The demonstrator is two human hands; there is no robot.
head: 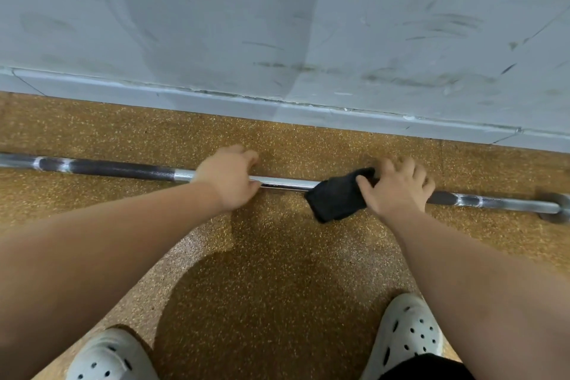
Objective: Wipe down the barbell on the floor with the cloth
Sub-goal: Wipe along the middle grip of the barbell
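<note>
A long steel barbell (287, 183) lies on the speckled brown floor, parallel to the wall, with dark knurled sections to left and right. My left hand (229, 177) grips the smooth middle of the bar, fingers curled over its far side. A dark folded cloth (336, 199) is draped over the bar just right of centre. My right hand (398, 187) holds the cloth against the bar, thumb on the near side and fingers over the top. The bar under the cloth is hidden.
A scuffed grey wall with a baseboard (277, 108) runs close behind the bar. The bar's collar (558, 210) shows at the right edge. My two feet in white perforated clogs (407, 333) stand on the floor (262, 271) near the bottom.
</note>
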